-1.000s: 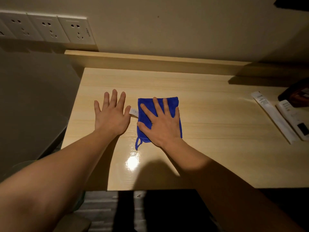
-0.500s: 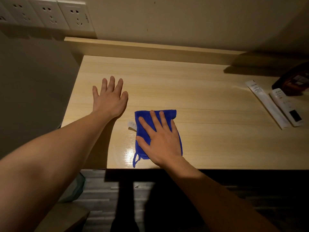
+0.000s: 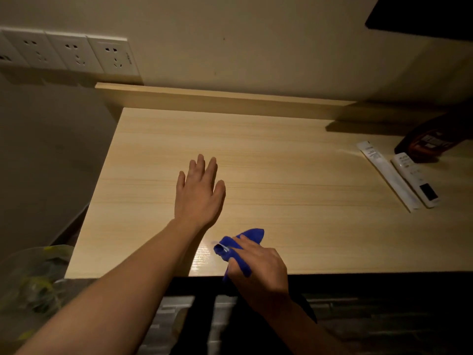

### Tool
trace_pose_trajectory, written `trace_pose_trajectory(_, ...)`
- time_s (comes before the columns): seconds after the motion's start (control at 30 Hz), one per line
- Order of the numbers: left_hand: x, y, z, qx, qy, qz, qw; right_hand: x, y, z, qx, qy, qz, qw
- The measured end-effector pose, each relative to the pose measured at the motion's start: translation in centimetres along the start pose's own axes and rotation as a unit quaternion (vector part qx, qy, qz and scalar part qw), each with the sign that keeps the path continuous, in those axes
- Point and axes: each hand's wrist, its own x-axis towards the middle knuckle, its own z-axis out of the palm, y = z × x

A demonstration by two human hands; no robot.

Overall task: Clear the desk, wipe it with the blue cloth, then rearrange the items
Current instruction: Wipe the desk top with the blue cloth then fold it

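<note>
The light wooden desk [image 3: 294,180] fills the middle of the view. My left hand [image 3: 198,193] lies flat on it, palm down, fingers apart, holding nothing. At the desk's front edge my right hand [image 3: 258,267] is closed around the blue cloth [image 3: 252,235], which is bunched up; one corner sticks out past my fingers and a white tag shows at its left. At the far right of the desk lie a long white tube [image 3: 389,175], a white remote control [image 3: 416,179] beside it, and a dark brown package [image 3: 432,139] behind them.
A raised wooden ledge [image 3: 217,98] runs along the back of the desk under the wall. Wall sockets [image 3: 69,53] sit at the upper left. A bin lined with a clear bag [image 3: 33,278] stands below the desk's left corner.
My right hand pulled the cloth back to the front edge and went from flat on it to gripping it in a bunch. My left hand stayed flat on the desk.
</note>
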Motion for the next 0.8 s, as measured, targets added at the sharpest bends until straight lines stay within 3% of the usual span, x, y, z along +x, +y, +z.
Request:
trace_pose_trajectory(0.07, -0.1, 0.2, 0.6, 0.037, -0.011, -0.014, 0.999, 1.0, 0.1, -2.2, 0.084, -0.01, 0.087, 0.993)
trace_pose_trajectory(0.13, 0.0, 0.3, 0.9, 0.081, -0.031, -0.017, 0.996, 4.1, 0.5, -3.8, 0.089, 0.037, 0.137, 0.986)
trace_pose_trajectory(0.23, 0.3, 0.4, 1.0, 0.108, -0.044, -0.023, 0.993, 11.5, 1.8, -5.0, 0.048, 0.063, 0.104, 0.991)
trace_pose_trajectory(0.47, 0.3, 0.7, 1.1, 0.114, -0.038, -0.028, 0.992, 25.7, 7.1, -3.1, -0.137, 0.015, 0.034, 0.99)
trace_pose_trajectory(0.67, 0.4, 0.7, 1.1, 0.121, -0.039, -0.032, 0.991, 29.9, 11.5, -0.5, -0.221, -0.1, 0.053, 0.969)
trace_pose_trajectory(0.8, 0.3, 0.9, 1.1, 0.121, -0.037, -0.037, 0.991, 30.4, 11.7, -0.1, -0.266, -0.124, 0.07, 0.953)
